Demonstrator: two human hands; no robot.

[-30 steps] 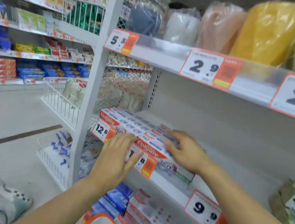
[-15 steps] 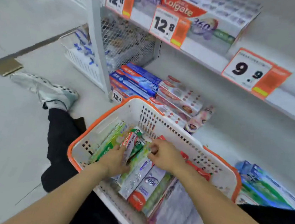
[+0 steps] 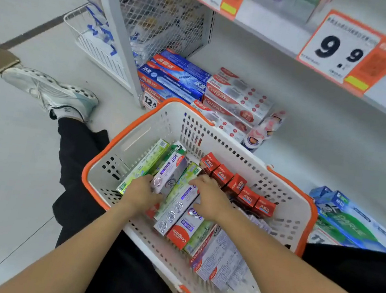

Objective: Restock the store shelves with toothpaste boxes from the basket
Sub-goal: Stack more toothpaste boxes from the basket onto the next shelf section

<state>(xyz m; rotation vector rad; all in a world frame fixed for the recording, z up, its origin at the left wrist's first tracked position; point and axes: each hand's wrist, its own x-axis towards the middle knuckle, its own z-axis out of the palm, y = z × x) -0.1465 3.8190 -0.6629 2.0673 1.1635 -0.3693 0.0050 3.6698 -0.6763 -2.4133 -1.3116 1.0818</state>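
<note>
The head view looked down into the orange and white basket (image 3: 285, 182), which sat on my lap, close to the bottom shelf (image 3: 320, 147). Many toothpaste boxes lay in it. There were green ones, silver and purple ones, and a row of small red boxes (image 3: 236, 184) standing on end along the far side.

My left hand (image 3: 141, 194) was down in the basket. Its fingers were curled onto the low end of a silver and purple toothpaste box (image 3: 169, 172), so I would say that grip was grasping it. My right hand (image 3: 209, 200) lay on top of the pile just beside it. Its fingers were bent over the boxes, and I could not tell if it had hold of one or only pressed on them.

I think the step was picking out the next boxes to put away. To do it well, I should take boxes of one kind together, lift them straight up so the pile does not slide, and keep them flat. The shelves already held stacks of Colgate boxes (image 3: 236, 98) and a blue stack (image 3: 178, 76), so the new ones should go with the same kind and behind the right price tag (image 3: 340, 47).
</note>
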